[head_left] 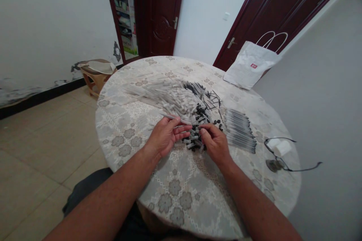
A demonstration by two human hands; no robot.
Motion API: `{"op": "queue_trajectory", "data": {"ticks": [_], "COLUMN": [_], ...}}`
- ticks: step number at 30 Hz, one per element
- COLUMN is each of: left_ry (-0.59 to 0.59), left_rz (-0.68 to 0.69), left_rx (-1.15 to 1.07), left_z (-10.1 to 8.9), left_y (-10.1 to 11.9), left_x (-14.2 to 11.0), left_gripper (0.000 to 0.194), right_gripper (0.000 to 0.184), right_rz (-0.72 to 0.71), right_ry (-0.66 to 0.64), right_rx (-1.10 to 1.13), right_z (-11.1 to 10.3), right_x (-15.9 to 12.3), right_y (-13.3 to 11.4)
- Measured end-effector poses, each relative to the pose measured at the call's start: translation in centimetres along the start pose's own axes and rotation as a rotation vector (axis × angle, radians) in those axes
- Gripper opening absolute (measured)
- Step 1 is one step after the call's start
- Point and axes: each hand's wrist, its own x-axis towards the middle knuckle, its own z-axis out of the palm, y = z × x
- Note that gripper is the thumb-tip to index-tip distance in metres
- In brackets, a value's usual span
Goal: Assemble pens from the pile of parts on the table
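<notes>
My left hand (165, 137) is closed on a thin translucent pen barrel (166, 115), gripping it between thumb and fingers. Close to its right end, my right hand (216, 144) has thumb and forefinger pinched together; whatever is between them is too small to name. Just beyond both hands lie small black plugs (201, 112) and short translucent caps (188, 101). A heap of loose pen barrels (149, 92) spreads to the far left. Dark thin refills (198, 89) are piled behind the plugs. Right of my right hand, pens with dark tips (240, 131) lie side by side in a neat row.
The round table has a flowered cloth (175, 196). Eyeglasses (304, 169), a white roll-like item (282, 148) and a small dark round object (273, 165) sit at the right. A white paper bag (250, 64) stands at the back right edge. A stool (94, 79) is left, beyond the table.
</notes>
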Motion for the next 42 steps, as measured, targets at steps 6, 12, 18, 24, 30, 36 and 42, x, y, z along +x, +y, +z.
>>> {"op": "queue_trajectory", "data": {"ticks": [6,12,18,24,30,36,42], "left_ry": [-0.05,-0.06,-0.049,-0.05,-0.045,-0.087,-0.072], "left_rz": [-0.008,-0.014,-0.009,-0.001,-0.011,-0.02,-0.032], "left_rx": [-0.024,-0.015,-0.001,-0.005,0.021,0.074,0.08], "left_z": [0.3,0.3,0.4,0.4,0.4,0.0,0.0], "left_y": [-0.4,-0.5,-0.5,-0.7,-0.6,-1.1,-1.1], "left_x": [-0.3,-0.3,-0.3,-0.3,-0.4,0.0,0.0], "left_gripper": [0.024,0.022,0.023,0.025,0.023,0.025,0.019], "right_gripper": [0.026,0.027,0.028,0.025,0.025,0.026,0.026], "right_rz": [0.13,0.135,0.114,0.067,-0.014,-0.201,-0.306], "right_ry": [0.01,0.01,0.018,0.013,0.014,0.051,0.031], "right_rx": [0.343,0.347,0.32,0.289,0.171,-0.13,-0.267], "right_z": [1.4,1.3,1.4,1.4,1.2,0.6,0.3], "right_x": [-0.6,-0.4,-0.5,-0.4,-0.4,-0.3,-0.3], "right_y": [0.0,0.2,0.4,0.2,0.3,0.0,-0.2]}}
